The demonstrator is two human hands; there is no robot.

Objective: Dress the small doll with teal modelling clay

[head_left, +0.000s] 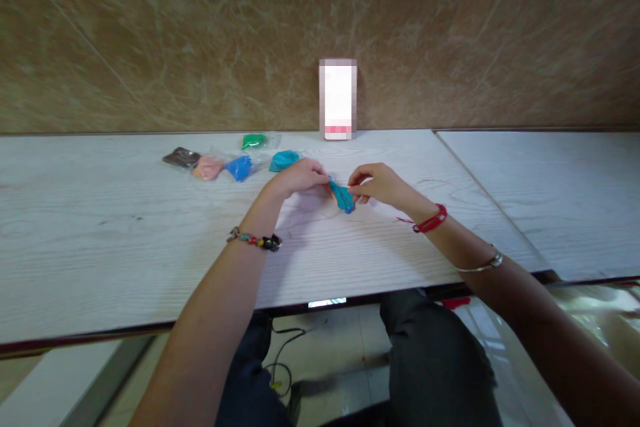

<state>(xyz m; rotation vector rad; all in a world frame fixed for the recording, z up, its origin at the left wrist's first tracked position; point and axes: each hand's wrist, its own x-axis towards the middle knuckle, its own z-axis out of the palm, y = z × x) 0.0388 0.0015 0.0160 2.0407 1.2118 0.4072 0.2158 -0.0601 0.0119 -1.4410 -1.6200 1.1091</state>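
Note:
A flattened turquoise piece of modelling clay [342, 196] lies on the white table, narrow at its upper end and flaring toward me. Along one side runs a thin orange-pink edge, and a darker blue bit sits at the bottom. My left hand [306, 175] is closed, its fingertips pinching the narrow upper end. At the right edge of the wide part, the bent fingers and thumb of my right hand [376, 184] are pinched together on the clay. Just behind my left hand is a turquoise clay packet [284, 160], partly covered by that hand.
Clear bags of green clay [254, 141], blue clay [239, 167], pink clay [208, 167] and something dark [182, 157] lie at the back left. A blurred-out phone-like screen [339, 99] leans against the marbled wall [200, 40]. The table's front edge [290, 307] is above my legs.

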